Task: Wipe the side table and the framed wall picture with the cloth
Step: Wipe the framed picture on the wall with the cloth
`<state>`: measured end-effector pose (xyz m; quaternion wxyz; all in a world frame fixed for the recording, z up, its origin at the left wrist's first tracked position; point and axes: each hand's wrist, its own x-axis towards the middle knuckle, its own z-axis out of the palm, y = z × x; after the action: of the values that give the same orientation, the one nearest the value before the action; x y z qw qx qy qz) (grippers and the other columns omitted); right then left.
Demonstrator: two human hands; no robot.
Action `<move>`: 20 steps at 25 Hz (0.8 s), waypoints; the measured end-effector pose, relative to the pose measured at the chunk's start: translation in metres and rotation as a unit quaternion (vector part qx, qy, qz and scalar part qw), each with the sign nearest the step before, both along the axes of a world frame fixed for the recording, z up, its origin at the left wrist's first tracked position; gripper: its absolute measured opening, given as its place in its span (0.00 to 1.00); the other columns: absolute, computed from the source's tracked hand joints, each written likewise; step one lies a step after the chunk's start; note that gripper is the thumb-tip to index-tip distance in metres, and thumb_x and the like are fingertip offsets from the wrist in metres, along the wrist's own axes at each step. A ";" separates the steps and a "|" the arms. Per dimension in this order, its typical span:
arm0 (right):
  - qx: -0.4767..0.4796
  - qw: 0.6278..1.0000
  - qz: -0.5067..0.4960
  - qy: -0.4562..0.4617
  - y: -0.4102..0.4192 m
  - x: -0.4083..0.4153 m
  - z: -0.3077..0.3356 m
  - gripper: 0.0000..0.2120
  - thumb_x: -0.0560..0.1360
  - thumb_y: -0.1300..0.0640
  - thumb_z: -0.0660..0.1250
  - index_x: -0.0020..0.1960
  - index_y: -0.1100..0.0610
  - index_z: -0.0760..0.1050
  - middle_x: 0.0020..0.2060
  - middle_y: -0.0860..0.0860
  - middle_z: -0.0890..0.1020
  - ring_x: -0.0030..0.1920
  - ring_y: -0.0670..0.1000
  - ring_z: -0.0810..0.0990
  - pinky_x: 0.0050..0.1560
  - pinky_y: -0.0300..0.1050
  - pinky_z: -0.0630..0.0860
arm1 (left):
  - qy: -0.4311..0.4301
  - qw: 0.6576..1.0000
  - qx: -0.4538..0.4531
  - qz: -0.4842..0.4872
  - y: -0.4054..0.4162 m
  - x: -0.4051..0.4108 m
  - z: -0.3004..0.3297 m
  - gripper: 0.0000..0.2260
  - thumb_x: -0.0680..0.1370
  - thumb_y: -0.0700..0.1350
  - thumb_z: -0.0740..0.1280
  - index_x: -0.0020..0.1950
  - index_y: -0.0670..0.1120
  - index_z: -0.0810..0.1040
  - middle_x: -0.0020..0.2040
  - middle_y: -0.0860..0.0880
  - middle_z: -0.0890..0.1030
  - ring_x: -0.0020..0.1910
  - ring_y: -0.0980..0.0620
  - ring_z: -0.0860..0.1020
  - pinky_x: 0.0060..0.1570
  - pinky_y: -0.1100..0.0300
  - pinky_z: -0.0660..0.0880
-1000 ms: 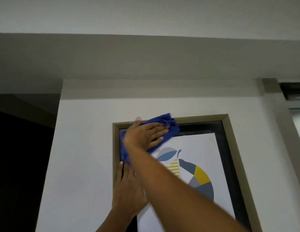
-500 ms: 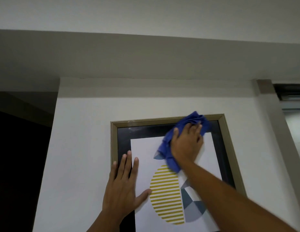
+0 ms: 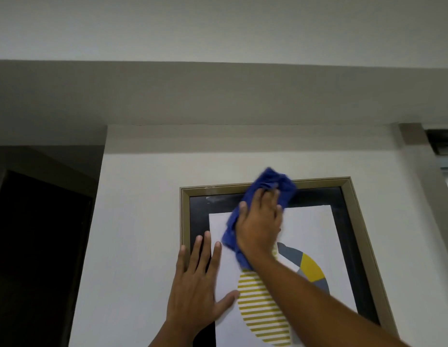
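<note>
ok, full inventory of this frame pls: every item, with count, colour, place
framed picture: 1, tan-gold frame, black mat, white print with yellow-striped and grey-yellow shapes; on the wall, centre-right, bottom cut off by the frame edge
cloth: 1, blue; bunched over the picture's top edge, trailing down its glass
smudges: a few, whitish; top-left corner of the glass
wall: 1, white; behind the picture
ceiling beam: 1, grey-white; across the top
doorway: 1, dark; far left
window fitting: 1, dark; far right, partly cut off
left hand: 1, flat, fingers spread; on the picture's left edge
right hand: 1, pressing the cloth against the upper glass
</note>
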<state>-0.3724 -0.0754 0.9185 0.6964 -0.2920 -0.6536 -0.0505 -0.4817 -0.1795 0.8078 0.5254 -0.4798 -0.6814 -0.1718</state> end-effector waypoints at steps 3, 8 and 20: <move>0.185 0.965 0.015 -0.185 -0.037 -0.043 -0.009 0.28 0.82 0.50 0.55 0.78 0.58 0.52 0.79 0.55 0.50 0.78 0.56 0.48 0.75 0.54 0.53 | -0.004 1.000 -0.013 -0.011 -0.003 -0.002 -0.001 0.42 0.74 0.74 0.54 0.76 0.44 0.66 0.75 0.42 0.70 0.76 0.41 0.65 0.77 0.44 0.46; 0.326 0.885 -0.033 -0.331 -0.010 -0.013 0.023 0.25 0.82 0.48 0.54 0.77 0.55 0.58 0.79 0.51 0.55 0.78 0.51 0.52 0.74 0.52 0.58 | 0.007 1.000 -0.003 -0.006 0.000 -0.002 -0.002 0.44 0.73 0.74 0.55 0.78 0.43 0.60 0.78 0.41 0.63 0.78 0.41 0.57 0.76 0.40 0.49; 0.113 0.989 -0.045 -0.087 0.084 0.092 0.004 0.27 0.81 0.48 0.54 0.74 0.62 0.63 0.76 0.60 0.62 0.74 0.62 0.62 0.61 0.59 0.72 | -0.002 1.000 0.000 0.006 0.001 0.001 -0.002 0.46 0.73 0.76 0.53 0.80 0.44 0.56 0.81 0.42 0.55 0.79 0.39 0.55 0.72 0.38 0.51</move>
<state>-0.2802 0.0086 0.9220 0.6627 -0.2348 -0.6878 -0.1809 -0.4806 -0.1781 0.8062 0.5251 -0.4750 -0.6856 -0.1693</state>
